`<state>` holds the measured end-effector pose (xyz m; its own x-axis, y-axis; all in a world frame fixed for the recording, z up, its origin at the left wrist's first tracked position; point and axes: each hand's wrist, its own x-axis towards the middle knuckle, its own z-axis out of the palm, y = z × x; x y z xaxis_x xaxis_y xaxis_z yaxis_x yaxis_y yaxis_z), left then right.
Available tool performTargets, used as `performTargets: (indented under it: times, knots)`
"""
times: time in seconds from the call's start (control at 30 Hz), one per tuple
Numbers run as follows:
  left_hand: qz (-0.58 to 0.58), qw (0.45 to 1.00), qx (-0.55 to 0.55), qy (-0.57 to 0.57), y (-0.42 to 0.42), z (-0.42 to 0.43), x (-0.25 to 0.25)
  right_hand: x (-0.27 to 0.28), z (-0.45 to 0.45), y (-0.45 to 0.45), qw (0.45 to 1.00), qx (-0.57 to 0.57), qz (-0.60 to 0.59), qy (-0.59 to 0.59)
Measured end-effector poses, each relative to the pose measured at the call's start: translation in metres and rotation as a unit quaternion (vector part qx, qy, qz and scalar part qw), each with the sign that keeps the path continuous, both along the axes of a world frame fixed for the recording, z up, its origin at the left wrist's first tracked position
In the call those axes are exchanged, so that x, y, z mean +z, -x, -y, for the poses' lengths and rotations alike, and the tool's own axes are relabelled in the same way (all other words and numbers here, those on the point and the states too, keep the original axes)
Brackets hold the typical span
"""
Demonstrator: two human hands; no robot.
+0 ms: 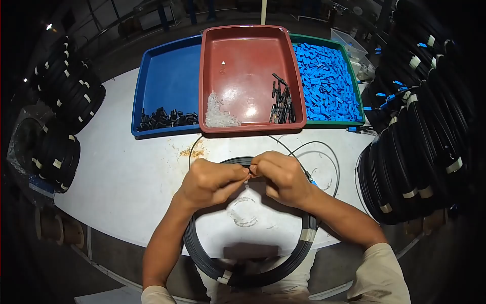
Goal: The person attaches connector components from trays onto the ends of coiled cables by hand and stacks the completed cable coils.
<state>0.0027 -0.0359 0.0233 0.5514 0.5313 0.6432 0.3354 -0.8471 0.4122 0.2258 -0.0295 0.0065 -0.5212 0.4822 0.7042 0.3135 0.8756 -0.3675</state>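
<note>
White table [116, 177]: left hand [215, 183] and right hand [281, 177] pinch together over the black cable coil's [251, 283] far edge.

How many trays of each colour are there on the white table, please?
Blue tray: 1
Red tray: 1
Green tray: 1
Total: 3

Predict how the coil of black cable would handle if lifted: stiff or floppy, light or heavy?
The coil would probably keep its ring shape but flex somewhat, since tape binds its turns. Those many packed turns suggest noticeable weight. Its thin loose loop might trail or spring.
</note>
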Motion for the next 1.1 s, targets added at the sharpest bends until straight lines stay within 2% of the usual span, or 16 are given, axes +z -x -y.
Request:
performTargets:
  times: [0.03, 0.1, 0.17, 0.23, 0.27, 0.37, 0.47, 0.57, 0.63, 0.7, 0.77, 0.8, 0.87, 0.9, 1.0, 1.1]
  knots:
    - [-0.001, 1.000, -0.002, -0.001, 0.000, -0.001, -0.003, -0.003, -0.001, -0.001, 1.000, -0.002, -0.001, -0.001]
    - [-0.088, 0.980, 0.016, -0.177, 0.001, -0.003, -0.008, -0.006, -0.005, -0.001, 0.991, 0.016, -0.003, 0.135]
    - [-0.096, 0.984, 0.020, -0.148, 0.003, -0.001, -0.004, -0.003, -0.004, 0.001, 0.993, 0.012, -0.003, 0.117]
    - [0.048, 0.997, 0.034, 0.051, 0.000, 0.000, -0.003, 0.003, -0.006, 0.002, 0.998, 0.001, 0.023, -0.064]
    - [0.086, 0.987, 0.047, 0.124, 0.001, 0.001, -0.005, 0.005, -0.005, 0.002, 0.998, 0.001, 0.025, -0.063]
    - [0.108, 0.983, 0.032, 0.148, 0.000, 0.002, -0.004, 0.010, -0.001, 0.003, 0.985, -0.052, 0.052, -0.157]
    - [0.073, 0.996, 0.025, 0.044, -0.002, 0.002, 0.000, 0.011, 0.002, 0.004, 0.980, -0.056, 0.062, -0.179]
    - [0.047, 0.998, 0.016, -0.047, -0.002, 0.000, -0.007, 0.000, 0.001, 0.005, 0.987, -0.048, 0.046, -0.147]
    - [-0.014, 0.993, 0.001, -0.121, 0.002, -0.003, -0.009, -0.006, -0.001, 0.003, 0.997, -0.006, 0.042, 0.060]
    - [-0.065, 0.988, 0.015, -0.138, 0.004, -0.002, -0.009, -0.005, -0.003, 0.003, 0.993, 0.003, 0.031, 0.115]
    - [-0.010, 0.999, 0.017, -0.044, 0.003, -0.001, -0.003, -0.003, -0.005, 0.004, 0.998, -0.027, 0.054, -0.003]
    - [-0.009, 0.999, 0.018, -0.044, 0.003, -0.001, -0.004, -0.001, -0.004, 0.005, 0.998, -0.026, 0.054, -0.003]
    - [0.103, 0.987, 0.032, 0.117, 0.003, 0.001, -0.009, 0.006, 0.000, 0.006, 0.992, -0.055, 0.062, -0.097]
    - [0.105, 0.987, 0.032, 0.117, 0.001, 0.001, -0.008, 0.008, 0.001, 0.005, 0.992, -0.054, 0.064, -0.097]
    - [0.067, 0.997, 0.015, -0.025, -0.002, 0.002, -0.004, 0.008, 0.002, 0.003, 0.988, -0.067, 0.094, -0.101]
    - [-0.002, 0.991, 0.023, -0.131, -0.001, 0.001, -0.005, 0.000, -0.002, 0.001, 0.995, -0.026, 0.096, -0.014]
